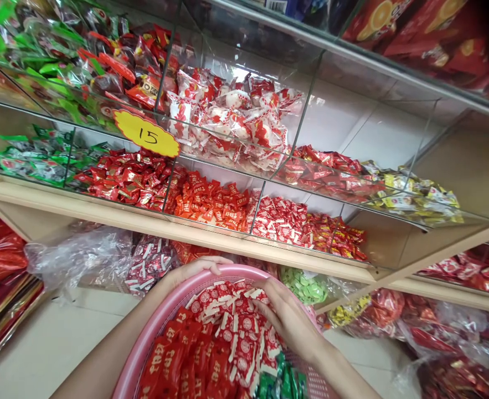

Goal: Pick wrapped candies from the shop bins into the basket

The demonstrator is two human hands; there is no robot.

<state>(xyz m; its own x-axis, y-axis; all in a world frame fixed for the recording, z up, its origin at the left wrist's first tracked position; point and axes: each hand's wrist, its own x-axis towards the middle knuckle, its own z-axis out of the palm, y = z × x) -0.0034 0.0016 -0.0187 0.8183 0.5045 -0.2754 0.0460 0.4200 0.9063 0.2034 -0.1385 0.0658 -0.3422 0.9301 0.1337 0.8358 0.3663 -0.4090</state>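
Note:
A pink plastic basket [144,338] is in front of me, tilted, with wrapped sweets inside. My left hand [196,270] grips its far rim from the left. Across the right side of the basket reaches my right hand [288,313], its fingers stretched over the red-and-white candy packets [244,327] and touching them; whether any packet is pinched is not visible. Red packets with gold lettering [181,354] fill the basket's near left part. Green packets [281,382] lie at the lower right, partly below the right forearm.
Glass-fronted shelves [211,230] hold sorted sweets in compartments ahead, including red-and-white packets [279,219] and orange-red packets [213,199]. A yellow price tag [147,133] reads 15. Under the shelf sit clear plastic bags [86,257] and green sweets [304,285]. More bagged sweets [456,332] stand at right.

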